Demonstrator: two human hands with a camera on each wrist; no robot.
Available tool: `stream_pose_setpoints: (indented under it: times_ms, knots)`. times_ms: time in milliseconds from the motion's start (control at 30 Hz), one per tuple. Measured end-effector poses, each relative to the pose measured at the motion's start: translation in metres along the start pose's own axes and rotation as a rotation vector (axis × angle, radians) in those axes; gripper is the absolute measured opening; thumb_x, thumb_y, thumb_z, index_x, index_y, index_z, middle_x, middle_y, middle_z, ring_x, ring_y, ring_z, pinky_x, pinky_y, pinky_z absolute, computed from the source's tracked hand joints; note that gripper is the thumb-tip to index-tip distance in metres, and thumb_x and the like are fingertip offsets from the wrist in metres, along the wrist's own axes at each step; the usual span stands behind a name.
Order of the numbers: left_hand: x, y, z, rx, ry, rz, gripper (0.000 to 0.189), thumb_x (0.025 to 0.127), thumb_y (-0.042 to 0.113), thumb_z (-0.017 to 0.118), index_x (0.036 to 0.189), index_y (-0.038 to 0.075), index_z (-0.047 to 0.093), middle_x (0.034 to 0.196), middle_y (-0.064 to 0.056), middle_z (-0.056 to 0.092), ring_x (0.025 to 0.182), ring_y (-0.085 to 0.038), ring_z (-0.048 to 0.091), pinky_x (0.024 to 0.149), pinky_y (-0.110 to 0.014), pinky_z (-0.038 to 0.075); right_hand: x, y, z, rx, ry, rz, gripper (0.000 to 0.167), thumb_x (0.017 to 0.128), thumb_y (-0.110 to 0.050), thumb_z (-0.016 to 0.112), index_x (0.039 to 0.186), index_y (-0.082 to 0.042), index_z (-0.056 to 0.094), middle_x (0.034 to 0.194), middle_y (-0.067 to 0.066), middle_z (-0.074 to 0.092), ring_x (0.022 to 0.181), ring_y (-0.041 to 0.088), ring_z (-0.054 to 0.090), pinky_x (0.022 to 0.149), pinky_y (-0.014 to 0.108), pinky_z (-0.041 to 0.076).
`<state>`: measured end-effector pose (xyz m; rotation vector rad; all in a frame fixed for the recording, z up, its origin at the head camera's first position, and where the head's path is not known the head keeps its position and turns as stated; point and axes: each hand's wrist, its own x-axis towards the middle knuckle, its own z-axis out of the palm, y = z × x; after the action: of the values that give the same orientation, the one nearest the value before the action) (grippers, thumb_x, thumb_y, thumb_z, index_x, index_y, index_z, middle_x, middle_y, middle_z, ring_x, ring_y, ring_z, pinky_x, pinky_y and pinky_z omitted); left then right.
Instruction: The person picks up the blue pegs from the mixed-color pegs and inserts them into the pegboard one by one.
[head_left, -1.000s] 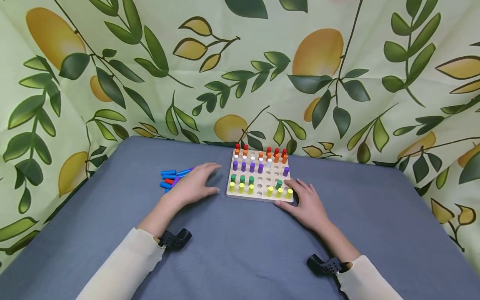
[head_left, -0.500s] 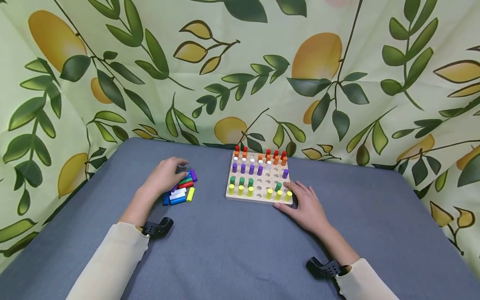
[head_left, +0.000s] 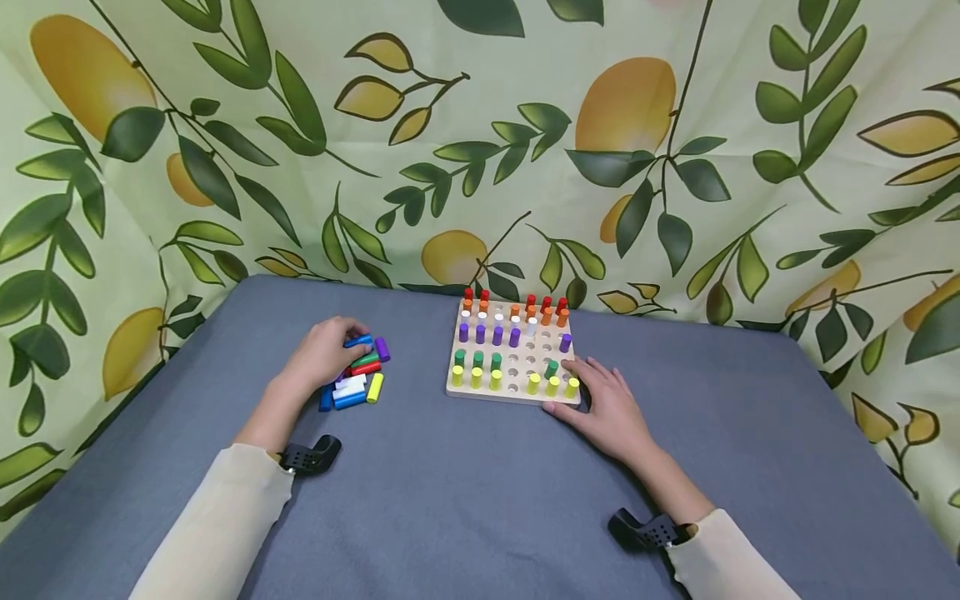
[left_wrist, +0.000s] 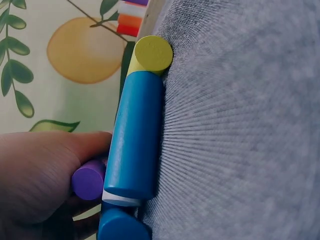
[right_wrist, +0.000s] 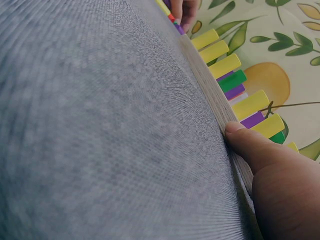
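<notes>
My left hand (head_left: 318, 357) is over a loose pile of coloured wooden pegs, its thumb and fingers pinching a blue peg (head_left: 358, 341). Close by lie a purple peg (head_left: 382, 349), a green peg (head_left: 365, 360), a red peg (head_left: 366, 368), a yellow peg (head_left: 375, 388) and white pegs (head_left: 350, 382). In the left wrist view another blue peg (left_wrist: 134, 135) lies in front of the hand and hides its fingertips. My right hand (head_left: 611, 412) holds the front right corner of a wooden pegboard (head_left: 517, 397), thumb (right_wrist: 242, 137) against its front edge. Rows of coloured pegs stand in it.
Several holes (head_left: 530, 360) in the middle and right of the board hold no peg. A grey-blue cloth (head_left: 450, 492) covers the table. Behind it hangs a leaf-and-fruit patterned curtain (head_left: 510, 192).
My left hand has moved left from near the board to the peg pile, and its fingers have closed on a blue peg. The right hand stays at the board's corner.
</notes>
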<state>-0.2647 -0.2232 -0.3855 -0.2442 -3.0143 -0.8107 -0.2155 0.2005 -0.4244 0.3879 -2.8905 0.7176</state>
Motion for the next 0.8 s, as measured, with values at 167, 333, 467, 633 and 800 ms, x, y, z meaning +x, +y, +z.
stream_pose_setpoints:
  times_ms: [167, 333, 467, 633, 800]
  knots:
    - [0.0006, -0.0002, -0.0016, -0.026, 0.009, 0.019, 0.040, 0.098, 0.018, 0.066, 0.131, -0.003, 0.063, 0.123, -0.027, 0.064, 0.111, -0.039, 0.060, 0.097, -0.056, 0.050, 0.0020, 0.0003, 0.0011, 0.004, -0.001, 0.004, 0.076, 0.085, -0.054, 0.075, 0.145, -0.011, 0.054, 0.152, 0.015, 0.053, 0.149, 0.042, 0.036, 0.122, 0.067, 0.017]
    - [0.0006, -0.0009, -0.0012, -0.044, 0.040, 0.034, 0.037, 0.095, 0.016, 0.070, 0.128, -0.001, 0.068, 0.120, -0.025, 0.066, 0.105, -0.036, 0.060, 0.090, -0.053, 0.050, 0.0030, -0.0001, 0.0018, 0.001, -0.006, 0.001, 0.076, 0.086, -0.054, 0.074, 0.145, -0.011, 0.054, 0.152, 0.015, 0.053, 0.149, 0.042, 0.036, 0.122, 0.067, 0.017]
    - [0.0024, -0.0009, -0.0012, -0.062, 0.055, 0.030, 0.035, 0.093, 0.016, 0.072, 0.124, 0.001, 0.070, 0.117, -0.023, 0.069, 0.102, -0.033, 0.060, 0.089, -0.050, 0.051, 0.0028, -0.0007, 0.0000, -0.001, -0.004, 0.000, 0.077, 0.086, -0.054, 0.075, 0.145, -0.010, 0.054, 0.152, 0.015, 0.052, 0.149, 0.042, 0.036, 0.122, 0.067, 0.016]
    - [0.0044, -0.0011, -0.0015, -0.083, 0.063, 0.023, 0.032, 0.092, 0.016, 0.073, 0.120, 0.001, 0.071, 0.113, -0.022, 0.070, 0.099, -0.032, 0.062, 0.087, -0.048, 0.051, 0.0025, -0.0007, -0.0006, -0.005, -0.006, 0.002, 0.077, 0.086, -0.054, 0.075, 0.145, -0.010, 0.053, 0.152, 0.015, 0.052, 0.148, 0.043, 0.036, 0.122, 0.067, 0.016]
    - [0.0016, 0.0010, -0.0018, -0.094, 0.081, 0.031, 0.026, 0.092, 0.016, 0.074, 0.114, 0.002, 0.074, 0.106, -0.020, 0.073, 0.095, -0.030, 0.064, 0.082, -0.045, 0.052, 0.0021, -0.0005, 0.0000, -0.003, -0.012, 0.017, 0.079, 0.085, -0.056, 0.074, 0.146, -0.010, 0.052, 0.153, 0.016, 0.052, 0.149, 0.043, 0.036, 0.122, 0.067, 0.017]
